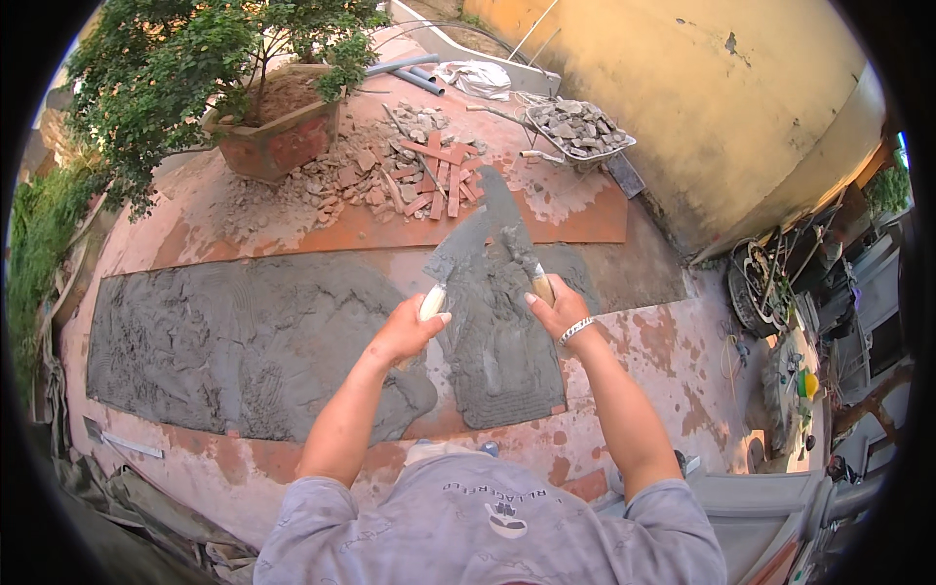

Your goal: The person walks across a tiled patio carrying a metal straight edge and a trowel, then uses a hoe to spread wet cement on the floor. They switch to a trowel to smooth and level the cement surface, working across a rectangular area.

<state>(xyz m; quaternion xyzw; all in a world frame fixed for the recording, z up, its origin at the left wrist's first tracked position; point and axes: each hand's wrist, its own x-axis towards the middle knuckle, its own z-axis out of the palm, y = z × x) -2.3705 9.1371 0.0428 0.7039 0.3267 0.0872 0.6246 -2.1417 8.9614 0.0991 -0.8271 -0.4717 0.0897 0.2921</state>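
Note:
My left hand (409, 327) grips a trowel (453, 246) by its pale handle, its blade coated in grey mortar. In my right hand (561, 317) is a second mortar-covered trowel (507, 214), held by its wooden handle. Both blades point away from me and are close together; I cannot tell whether they touch. Beneath them lies a spread of wet grey mortar (502, 375), with a larger, roughly smoothed patch (234, 341) on my left over the reddish paving (561, 476).
Ahead are a potted tree (273, 146), broken tiles and rubble (380, 175), and a wheelbarrow of rubble (580, 132). Pipes (409, 78) and a white sack (473, 78) lie behind. A yellow wall (741, 117) runs along the right, near cluttered equipment (760, 292).

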